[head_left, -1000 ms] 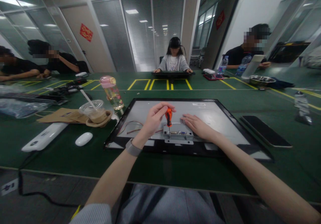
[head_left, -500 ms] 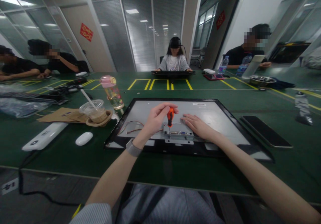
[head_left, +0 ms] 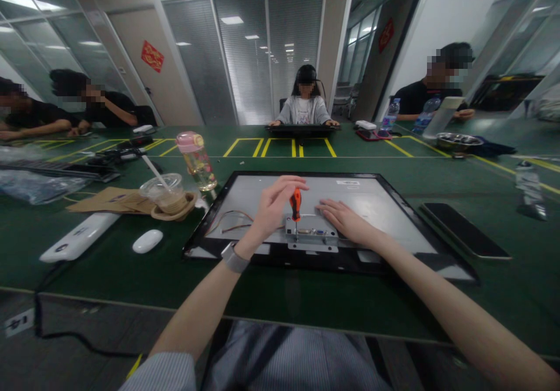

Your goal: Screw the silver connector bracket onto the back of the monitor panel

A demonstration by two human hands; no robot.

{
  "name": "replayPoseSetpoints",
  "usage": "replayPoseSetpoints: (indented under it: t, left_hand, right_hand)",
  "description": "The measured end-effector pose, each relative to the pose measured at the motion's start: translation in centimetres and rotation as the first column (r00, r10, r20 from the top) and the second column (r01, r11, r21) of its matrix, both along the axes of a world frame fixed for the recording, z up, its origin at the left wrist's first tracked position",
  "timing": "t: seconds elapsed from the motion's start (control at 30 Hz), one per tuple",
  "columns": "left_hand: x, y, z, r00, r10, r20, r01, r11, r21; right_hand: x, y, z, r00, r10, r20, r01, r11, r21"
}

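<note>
My left hand [head_left: 275, 204] is closed around the top of an orange and black screwdriver [head_left: 296, 205]. The screwdriver stands upright, its shaft reaching down to the left part of a silver metal bracket with ports [head_left: 311, 240]. That bracket sits near the close edge of a flat screen panel [head_left: 371, 204], which lies back side up with a black frame. My right hand [head_left: 345, 220] rests open and flat on the panel, just right of the bracket. Thin wires [head_left: 230, 223] lie on the panel at left.
On the green table, a phone [head_left: 464, 229] lies right of the panel. To the left are a white earbud case [head_left: 147, 241], a white power bank [head_left: 79, 237], a plastic cup [head_left: 164, 189] and a pink-lidded bottle [head_left: 196, 160]. Several people sit around the table.
My left fingers have shifted slightly at the top of the screwdriver handle, which stays upright on the bracket. My right hand has not moved.
</note>
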State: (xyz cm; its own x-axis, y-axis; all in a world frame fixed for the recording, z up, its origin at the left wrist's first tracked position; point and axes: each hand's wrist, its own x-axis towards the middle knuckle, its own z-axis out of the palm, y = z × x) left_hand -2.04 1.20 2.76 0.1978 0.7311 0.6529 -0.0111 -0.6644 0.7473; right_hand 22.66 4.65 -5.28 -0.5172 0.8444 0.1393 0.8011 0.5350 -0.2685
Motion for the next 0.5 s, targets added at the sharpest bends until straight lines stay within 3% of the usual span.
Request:
replayPoseSetpoints:
  t: [0.13, 0.37, 0.5]
  left_hand:
    - [-0.07, -0.06, 0.05, 0.995, -0.096, 0.014, 0.097, 0.987, -0.127]
    - [0.08, 0.17, -0.21, 0.997, 0.070, -0.016, -0.070, 0.997, 0.023]
    - [-0.08, 0.41, -0.36, 0.999, -0.033, -0.003, 0.033, 0.998, -0.052]
  right_hand:
    - [0.03, 0.01, -0.03, 1.000, 0.001, 0.002, -0.001, 1.000, 0.001]
    - [0.06, 0.05, -0.12, 1.000, 0.000, 0.021, 0.000, 1.000, 0.001]
    - [0.03, 0.02, -0.12, 1.000, -0.009, 0.018, 0.009, 1.000, -0.002]
